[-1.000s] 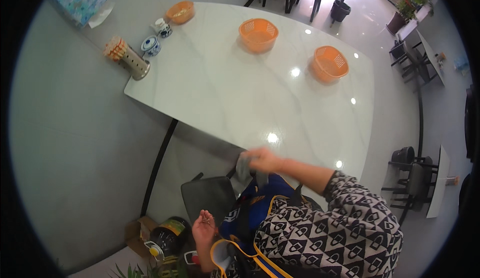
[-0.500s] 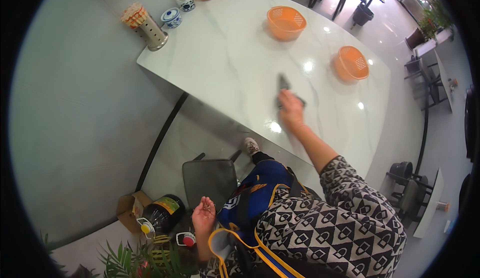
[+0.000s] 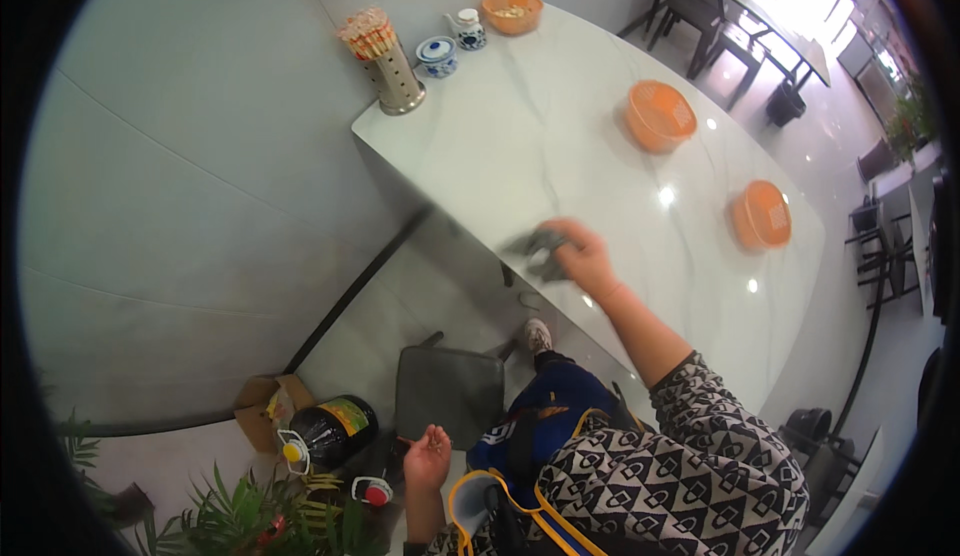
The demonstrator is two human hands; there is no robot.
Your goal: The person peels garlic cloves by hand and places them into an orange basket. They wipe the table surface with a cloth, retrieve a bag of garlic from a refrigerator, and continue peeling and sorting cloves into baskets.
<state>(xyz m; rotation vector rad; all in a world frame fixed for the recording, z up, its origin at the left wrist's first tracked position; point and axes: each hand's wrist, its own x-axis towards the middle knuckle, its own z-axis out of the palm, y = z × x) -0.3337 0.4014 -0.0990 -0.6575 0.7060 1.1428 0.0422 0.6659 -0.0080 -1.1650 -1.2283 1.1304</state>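
My right hand (image 3: 588, 261) is closed on a dark grey cloth (image 3: 543, 253) at the table's near edge; both are smeared by motion. Beneath it stretches the white marbled table (image 3: 470, 146). Low in front of my body, beside the stool, my left hand (image 3: 428, 459) is turned palm up with its fingers curled inward. Small specks seem to lie in that palm, too tiny to name. Two orange plastic baskets, one near the middle (image 3: 660, 118) and one at the right (image 3: 762, 216), rest on the tabletop.
By the wall stand a metal holder of chopsticks (image 3: 392, 68), a blue-and-white lidded jar (image 3: 437, 57), a small teapot (image 3: 468, 30) and an orange basket with pale bits (image 3: 513, 12). A dark stool (image 3: 450, 393), a large dark bottle (image 3: 335, 433) and plants (image 3: 240, 511) are below.
My right hand has swept the cloth leftward and nearer, to the table's edge. The view has shifted, so the table sits lower and farther right. My left hand stays palm up.
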